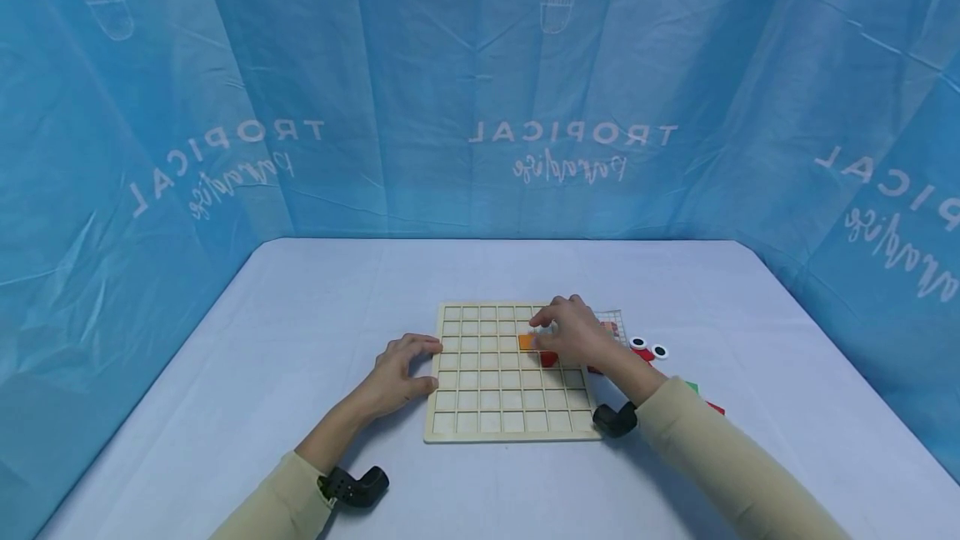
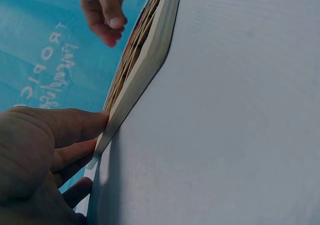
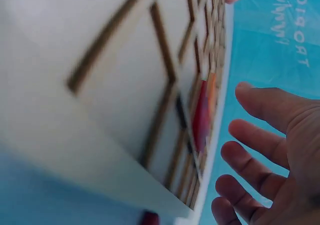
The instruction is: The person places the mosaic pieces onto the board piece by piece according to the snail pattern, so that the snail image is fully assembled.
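A pale wooden grid board (image 1: 513,438) lies flat on the table. My left hand (image 1: 393,375) touches its left edge with the thumb and fingertips, the fingers spread; the left wrist view has the thumb (image 2: 82,125) against the board's side. Over the upper right squares hovers my right hand (image 1: 572,332). Its fingers (image 3: 255,157) are apart, loosely bent, with nothing between them. An orange tile (image 1: 527,342) and a red tile (image 1: 549,359) are on the board near that hand. In the right wrist view the red tile (image 3: 201,117) stands out blurred.
Right of the board are a gridded card (image 1: 613,320), partly hidden by the right hand, and a red piece (image 1: 643,354) with two round white eyes. A green piece (image 1: 692,387) and a red piece (image 1: 716,408) show behind the right sleeve. Blue curtains (image 1: 480,65) surround the white table (image 1: 345,290).
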Action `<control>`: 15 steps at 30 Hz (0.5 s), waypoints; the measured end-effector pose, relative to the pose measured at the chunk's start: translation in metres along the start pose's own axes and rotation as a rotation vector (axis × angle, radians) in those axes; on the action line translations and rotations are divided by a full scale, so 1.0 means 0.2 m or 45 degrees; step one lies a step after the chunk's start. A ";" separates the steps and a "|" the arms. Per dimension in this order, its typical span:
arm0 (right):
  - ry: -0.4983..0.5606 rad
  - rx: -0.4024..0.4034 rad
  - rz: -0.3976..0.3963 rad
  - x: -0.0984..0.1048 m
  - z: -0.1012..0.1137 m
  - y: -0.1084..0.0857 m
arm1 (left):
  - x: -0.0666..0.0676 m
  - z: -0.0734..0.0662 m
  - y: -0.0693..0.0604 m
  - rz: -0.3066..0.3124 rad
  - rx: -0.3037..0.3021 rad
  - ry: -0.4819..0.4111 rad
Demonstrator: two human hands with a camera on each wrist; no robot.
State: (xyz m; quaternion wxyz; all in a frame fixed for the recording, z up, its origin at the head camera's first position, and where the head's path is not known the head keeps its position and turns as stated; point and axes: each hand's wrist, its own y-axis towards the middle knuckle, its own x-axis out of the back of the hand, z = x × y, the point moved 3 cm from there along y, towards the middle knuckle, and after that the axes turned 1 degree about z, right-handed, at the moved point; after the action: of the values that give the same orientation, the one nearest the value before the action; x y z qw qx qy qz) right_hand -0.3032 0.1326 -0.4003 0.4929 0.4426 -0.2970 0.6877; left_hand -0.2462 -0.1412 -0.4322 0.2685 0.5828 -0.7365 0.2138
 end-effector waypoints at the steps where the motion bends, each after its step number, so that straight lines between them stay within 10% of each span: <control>1: 0.012 -0.018 0.002 0.01 -0.01 -0.01 | 0.00 0.00 0.00 0.000 0.000 -0.003; 15: 0.020 -0.144 -0.115 0.19 -0.18 -0.27 | 0.00 0.00 -0.01 -0.004 -0.016 0.009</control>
State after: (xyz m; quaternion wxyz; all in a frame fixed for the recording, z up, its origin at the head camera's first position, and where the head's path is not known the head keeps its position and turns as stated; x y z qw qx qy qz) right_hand -0.2694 0.1974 -0.3824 0.5499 0.4215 -0.3111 0.6505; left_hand -0.2450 -0.1416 -0.4314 0.2751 0.5814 -0.7361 0.2107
